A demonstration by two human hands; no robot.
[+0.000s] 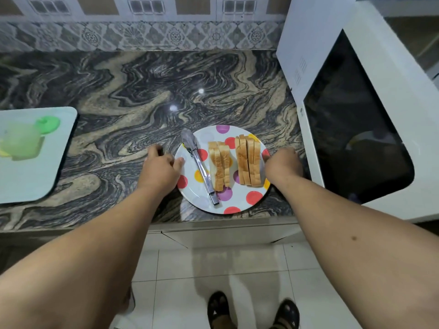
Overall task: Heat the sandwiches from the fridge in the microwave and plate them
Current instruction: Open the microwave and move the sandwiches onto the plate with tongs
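A round white plate (240, 200) with coloured dots sits on the marble counter near its front edge. On it lie two stacks of sliced sandwiches, a smaller left stack (219, 168) and a larger right stack (248, 160), plus metal tongs (200, 167) along the plate's left side. My left hand (160, 168) curls at the plate's left rim, fingertips touching it. At the right rim my right hand (282, 163) grips the edge. The white microwave (356, 129) stands just to the right with its dark door closed.
A pale green cutting board (31, 167) with a green lidded cup (23, 138) lies at the counter's left. The patterned marble counter (133, 91) stretches back to a tiled wall. White floor tiles and my sandalled feet show below.
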